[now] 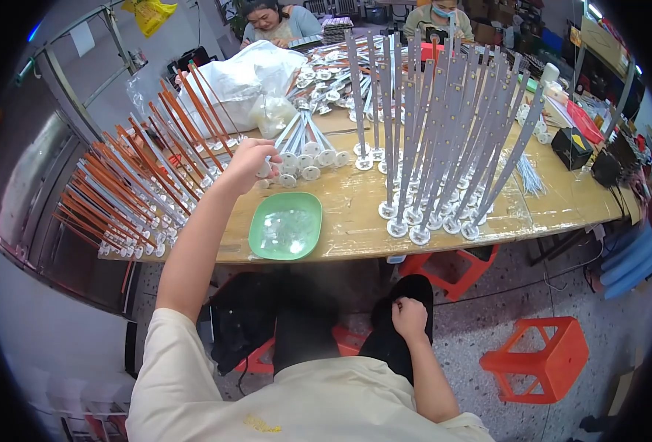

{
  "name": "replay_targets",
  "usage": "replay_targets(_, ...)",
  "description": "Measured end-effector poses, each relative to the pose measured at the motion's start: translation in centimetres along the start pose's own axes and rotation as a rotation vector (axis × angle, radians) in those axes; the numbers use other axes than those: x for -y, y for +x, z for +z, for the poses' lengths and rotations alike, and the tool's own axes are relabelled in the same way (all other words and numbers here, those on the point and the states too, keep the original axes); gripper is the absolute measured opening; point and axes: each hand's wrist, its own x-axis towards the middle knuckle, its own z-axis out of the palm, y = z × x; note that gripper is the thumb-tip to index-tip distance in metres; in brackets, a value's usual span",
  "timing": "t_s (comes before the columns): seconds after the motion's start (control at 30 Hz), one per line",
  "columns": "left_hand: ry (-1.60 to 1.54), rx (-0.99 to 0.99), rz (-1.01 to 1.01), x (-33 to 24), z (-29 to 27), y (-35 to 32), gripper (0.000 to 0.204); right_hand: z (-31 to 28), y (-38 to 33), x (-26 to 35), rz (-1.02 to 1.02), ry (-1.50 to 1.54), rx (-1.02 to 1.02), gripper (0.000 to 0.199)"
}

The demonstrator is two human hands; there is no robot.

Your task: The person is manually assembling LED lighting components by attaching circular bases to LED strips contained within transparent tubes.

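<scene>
My left hand (249, 166) reaches over the table, its fingers pinched on a white round disc (265, 169); whether a strip is fixed to that disc I cannot tell. Just beyond it lies a bundle of pale strips with white round bases (309, 160), bases toward me. Below the hand sits a green tray (285, 226) with a clear, shiny lining or contents. To the left stand many orange and grey strips (145, 173) on white bases. Upright grey strips with small dots (444, 132) crowd the right side. My right hand (409, 317) rests on my thigh, fingers curled, apparently holding nothing.
A white plastic sack (237, 85) and a heap of strips (333, 81) lie at the back. Two people (278, 26) sit across the table. A black box (571, 149) stands at the right. Red stools (543, 361) are on the floor. The table's front edge (355, 254) runs before my lap.
</scene>
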Motion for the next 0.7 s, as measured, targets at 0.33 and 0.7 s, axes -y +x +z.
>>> replay_targets(0.33,0.008,-0.046,-0.094,-0.7,1.5,6.7,0.015,0.0,0.8,0.0,0.081,-0.101,0.066,0.02)
replay_targets(0.7,0.691,0.088,0.105,0.7,2.3,12.5,0.024,1.4,1.6,-1.2,0.122,0.013,-0.002,0.019)
